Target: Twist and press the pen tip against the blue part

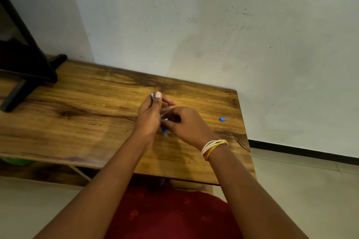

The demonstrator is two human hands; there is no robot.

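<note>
- Surface: wooden desk point(87, 118), brown grain with dark knots, standing against a pale wall point(213, 25) that carries scuffs and small dark specks.
- Room: light tiled floor point(310, 190) to the right of the desk; black skirting strip point(303, 152) along the wall base.
- Far left of the desk: a black stand point(29, 75) with angled legs, well apart from the hands.
- Small blue piece point(222, 119) lies alone on the desk near its right edge, to the right of the right hand, not touched.
- Left hand point(149, 116) is raised over the middle of the desk, grip narrow: thumb and fingers pinch a thin blue object point(164, 132), which runs from the fingertips down past the palm.
- Right hand point(186, 124) meets the left, fingers curled in on the same blue object; the exact contact is hidden by the knuckles.
- Right wrist wears thread bands point(213, 148), white, yellow and red.
- Red cloth point(171, 217) shows below the forearms at the near edge.
</note>
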